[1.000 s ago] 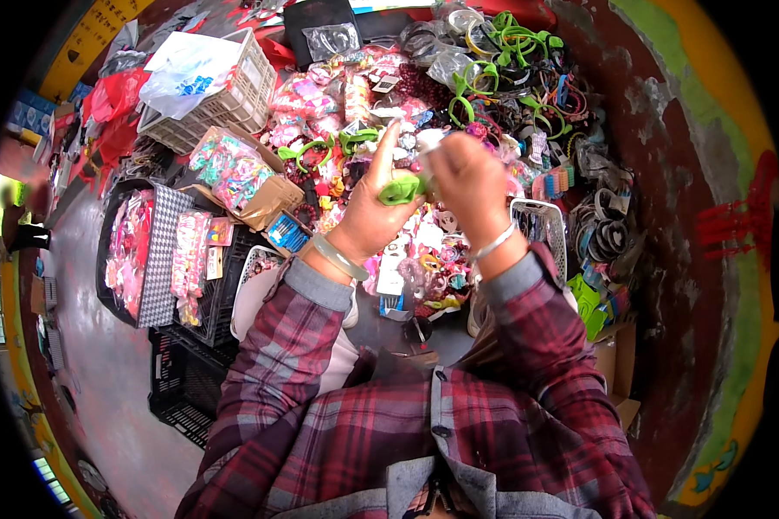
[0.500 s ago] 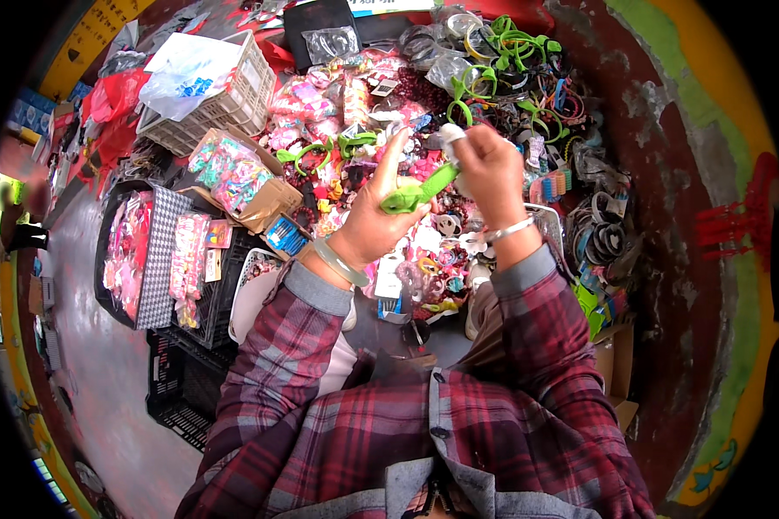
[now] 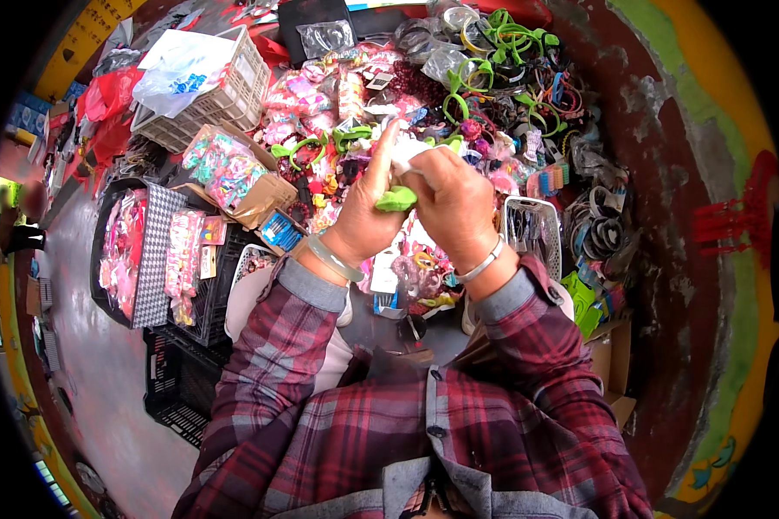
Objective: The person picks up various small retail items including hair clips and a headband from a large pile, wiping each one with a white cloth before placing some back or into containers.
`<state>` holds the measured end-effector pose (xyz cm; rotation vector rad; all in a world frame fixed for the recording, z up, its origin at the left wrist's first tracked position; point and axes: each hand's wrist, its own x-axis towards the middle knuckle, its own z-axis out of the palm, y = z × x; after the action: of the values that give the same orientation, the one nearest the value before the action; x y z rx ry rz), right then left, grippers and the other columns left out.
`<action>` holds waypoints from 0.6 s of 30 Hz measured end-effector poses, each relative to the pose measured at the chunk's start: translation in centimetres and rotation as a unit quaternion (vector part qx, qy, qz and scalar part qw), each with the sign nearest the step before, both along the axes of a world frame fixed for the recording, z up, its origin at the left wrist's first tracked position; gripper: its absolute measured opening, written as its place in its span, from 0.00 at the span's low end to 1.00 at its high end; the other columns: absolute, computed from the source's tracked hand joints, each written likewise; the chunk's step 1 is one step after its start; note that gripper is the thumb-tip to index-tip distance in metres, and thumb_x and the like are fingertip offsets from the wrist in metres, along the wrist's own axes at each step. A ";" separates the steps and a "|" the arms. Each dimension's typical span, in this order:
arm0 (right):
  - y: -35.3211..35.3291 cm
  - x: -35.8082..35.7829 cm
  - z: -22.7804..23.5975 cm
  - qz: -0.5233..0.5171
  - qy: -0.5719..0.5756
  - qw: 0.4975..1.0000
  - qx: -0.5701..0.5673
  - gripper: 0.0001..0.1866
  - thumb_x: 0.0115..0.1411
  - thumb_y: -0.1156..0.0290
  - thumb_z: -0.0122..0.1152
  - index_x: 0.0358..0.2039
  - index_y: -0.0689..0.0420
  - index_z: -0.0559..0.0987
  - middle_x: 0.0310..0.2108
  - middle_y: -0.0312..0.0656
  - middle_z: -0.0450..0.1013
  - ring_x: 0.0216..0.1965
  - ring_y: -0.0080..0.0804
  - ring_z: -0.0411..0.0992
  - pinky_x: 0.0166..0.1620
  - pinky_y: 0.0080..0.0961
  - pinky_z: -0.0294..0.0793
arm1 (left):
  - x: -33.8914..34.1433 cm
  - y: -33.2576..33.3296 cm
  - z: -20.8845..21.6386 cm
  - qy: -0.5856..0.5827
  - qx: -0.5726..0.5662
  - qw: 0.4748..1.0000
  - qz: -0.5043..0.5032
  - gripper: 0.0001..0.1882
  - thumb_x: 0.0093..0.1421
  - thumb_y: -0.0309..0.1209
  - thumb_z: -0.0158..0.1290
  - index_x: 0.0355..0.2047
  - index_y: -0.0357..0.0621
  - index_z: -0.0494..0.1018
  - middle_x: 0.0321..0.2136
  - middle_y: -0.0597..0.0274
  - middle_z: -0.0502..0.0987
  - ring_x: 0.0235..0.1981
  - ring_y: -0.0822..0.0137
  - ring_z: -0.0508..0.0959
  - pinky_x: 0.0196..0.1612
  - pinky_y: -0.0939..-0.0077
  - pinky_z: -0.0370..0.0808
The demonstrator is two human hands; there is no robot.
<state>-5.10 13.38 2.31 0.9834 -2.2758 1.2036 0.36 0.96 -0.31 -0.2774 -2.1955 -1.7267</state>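
Observation:
My left hand (image 3: 361, 218) grips a green fabric headband (image 3: 395, 200), thumb pointing up and one end of the band showing by the palm. Against it my right hand (image 3: 455, 206) presses with bent fingers, holding a crumpled white cloth (image 3: 409, 154) over the band. Most of the band is hidden by the cloth and my fingers. Just beyond my hands spreads a pile of hair accessories (image 3: 316, 104), many in pink plastic bags. More green headbands (image 3: 303, 154) lie in that pile.
On the left are a beige crate (image 3: 253, 80) with white plastic on top, a cardboard box (image 3: 264, 188) of bagged goods and a checked fabric bin (image 3: 163, 259). A black crate (image 3: 177, 381) sits nearer. To the right stands a white basket (image 3: 531, 204) by heaped black hairbands (image 3: 604, 229).
My right hand has come down and left, close against my left hand. The cloth now covers the middle of the headband, and less green shows.

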 end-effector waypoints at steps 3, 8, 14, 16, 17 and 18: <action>1.1 -3.5 -0.7 -0.082 -0.132 0.987 -0.039 0.09 0.51 0.67 0.59 0.19 0.56 0.72 0.17 0.43 0.68 0.19 0.39 0.69 0.23 0.29 0.69 | 0.5 0.5 0.9 -0.015 0.036 0.999 -0.027 0.44 0.49 0.15 0.47 0.62 0.44 0.36 0.26 0.61 0.73 0.28 0.73 0.72 0.36 0.80 0.68; 0.6 -1.8 -1.0 -0.037 -0.036 0.998 -0.034 0.05 0.49 0.70 0.59 0.21 0.54 0.72 0.19 0.43 0.69 0.20 0.40 0.70 0.23 0.31 0.69 | 0.4 0.1 1.2 -0.036 0.020 0.999 -0.022 0.43 0.49 0.13 0.47 0.62 0.42 0.37 0.32 0.61 0.74 0.34 0.77 0.72 0.40 0.81 0.68; 0.5 -2.8 -0.2 -0.084 -0.078 0.993 0.004 0.07 0.50 0.67 0.58 0.20 0.54 0.71 0.18 0.42 0.68 0.21 0.42 0.70 0.23 0.33 0.69 | 0.4 0.3 0.9 -0.042 0.079 0.996 -0.017 0.43 0.49 0.16 0.49 0.62 0.41 0.37 0.25 0.65 0.71 0.28 0.76 0.70 0.36 0.81 0.68; 0.9 -3.1 -0.3 -0.069 -0.075 0.995 -0.015 0.08 0.49 0.67 0.59 0.19 0.54 0.72 0.17 0.42 0.68 0.21 0.43 0.70 0.23 0.33 0.69 | 0.2 0.1 0.9 -0.053 0.087 0.994 -0.031 0.43 0.50 0.16 0.49 0.62 0.41 0.37 0.27 0.64 0.71 0.30 0.77 0.69 0.36 0.81 0.68; 0.8 -2.2 -0.4 -0.063 -0.041 0.997 0.018 0.06 0.48 0.69 0.60 0.20 0.53 0.72 0.18 0.42 0.68 0.21 0.43 0.70 0.23 0.33 0.69 | 0.1 0.1 1.1 -0.060 0.092 0.993 -0.039 0.43 0.50 0.16 0.49 0.62 0.40 0.37 0.29 0.64 0.70 0.31 0.77 0.69 0.36 0.81 0.67; 0.3 -1.1 -1.2 0.012 0.014 1.000 -0.019 0.05 0.45 0.71 0.60 0.21 0.52 0.72 0.19 0.40 0.68 0.22 0.42 0.70 0.23 0.34 0.69 | -0.1 0.1 1.6 -0.068 0.097 0.993 -0.026 0.43 0.50 0.16 0.50 0.62 0.40 0.38 0.33 0.63 0.70 0.32 0.78 0.68 0.37 0.82 0.67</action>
<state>-6.20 13.69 1.11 1.0106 -2.2175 1.2313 0.29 1.04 1.28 -0.1750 -2.1070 -2.0253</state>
